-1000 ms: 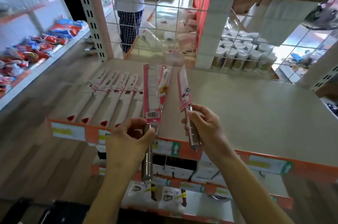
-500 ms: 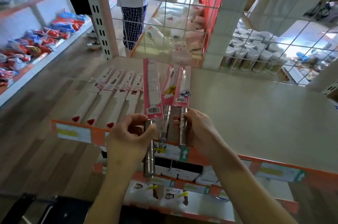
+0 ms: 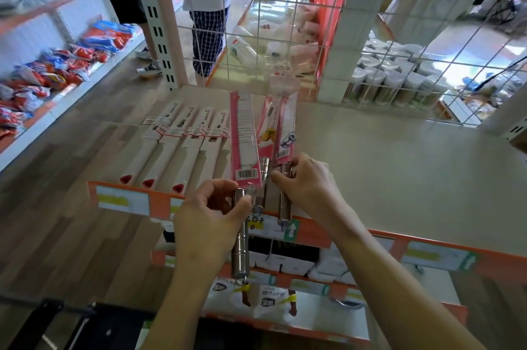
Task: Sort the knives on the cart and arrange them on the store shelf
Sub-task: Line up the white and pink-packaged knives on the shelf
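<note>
Left hand (image 3: 211, 218): fingers curled round the steel handle of a pink-sleeved knife (image 3: 245, 138), held upright, barcode side facing the camera, the handle's end hanging below the palm.

Right hand (image 3: 310, 181): closed on the steel handle of a third knife (image 3: 286, 127), also pink-sleeved, blade end pointing away from the person.

Between the two hands: a second knife (image 3: 265, 132) in a pink sleeve with a yellow mark. The right thumb tip lies against its handle. Cannot tell which hand carries its weight. All three sleeves stand close together, nearly parallel, above the shelf's front edge.

Shelf (image 3: 385, 164): pale board with an orange price rail along the front, running under and beyond both hands.

Left of the left hand, flat on the shelf: a row of white-sleeved knives (image 3: 182, 144), side by side, red-tipped ends toward the rail.

Beyond the hands: wire grid (image 3: 313, 35) backs the shelf. Through it, stacked cups (image 3: 393, 75) ahead of the right hand.

Far left of the left hand: snack packets (image 3: 57, 70) on a low shelf.
</note>
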A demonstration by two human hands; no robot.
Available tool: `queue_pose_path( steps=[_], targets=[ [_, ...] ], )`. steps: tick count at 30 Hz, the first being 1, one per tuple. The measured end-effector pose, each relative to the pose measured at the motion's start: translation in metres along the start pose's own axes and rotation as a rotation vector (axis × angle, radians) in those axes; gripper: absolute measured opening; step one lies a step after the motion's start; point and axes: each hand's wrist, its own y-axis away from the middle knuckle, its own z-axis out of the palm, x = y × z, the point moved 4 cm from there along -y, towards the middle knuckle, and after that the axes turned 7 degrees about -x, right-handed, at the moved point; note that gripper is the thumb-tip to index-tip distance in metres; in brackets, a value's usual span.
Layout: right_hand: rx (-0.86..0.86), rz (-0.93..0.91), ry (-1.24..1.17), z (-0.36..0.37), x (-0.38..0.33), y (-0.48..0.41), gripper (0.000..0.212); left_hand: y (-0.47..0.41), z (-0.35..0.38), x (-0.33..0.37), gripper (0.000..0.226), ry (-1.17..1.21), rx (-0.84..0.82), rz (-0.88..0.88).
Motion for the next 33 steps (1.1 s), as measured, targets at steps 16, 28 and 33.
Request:
queue_pose_path(
  steps=[16, 28, 33],
  targets=[
    [0.293, -0.335, -0.02, -0.022, -0.021, 0.013, 0.026, -0.001, 0.007, 0.014, 0.023, -0.109, -0.014, 0.097],
    [0.089, -0.163, -0.027, -0.03, -0.048, -0.016, 0.043, -0.006, 0.044, 0.04, 0.029, -0.583, 0.034, 0.522],
    [0.182, -0.112, -0.224, -0.032, -0.03, -0.019, 0.031, -0.005, 0.052, 0.039, 0.027, -0.62, 0.013, 0.602]
  ],
)
